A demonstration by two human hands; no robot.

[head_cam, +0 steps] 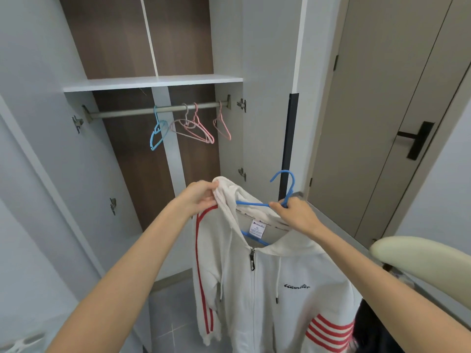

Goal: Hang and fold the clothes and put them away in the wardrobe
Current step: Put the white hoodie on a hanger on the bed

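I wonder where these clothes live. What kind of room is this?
Probably a bedroom, at an open wardrobe: empty hangers dangle from its rail, and a white hoodie is held on a blue hanger.

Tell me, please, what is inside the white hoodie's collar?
Inside the white hoodie sits a blue hanger; its hook and one arm show, the rest is covered by fabric.

Text shows only on the white hoodie (267, 309), centre-bottom of frame.
- Chest logo (297, 286), right of the zip: black script, looks like "ccamster". Letters not certain.
- Neck label (257, 229), white, inside the collar: the script brand line on top is illegible, "XL" sits under it, and the lower lines are too small to read.
- Neck tape (281, 227) along the collar seam: a repeated dark script word, too blurred to read.
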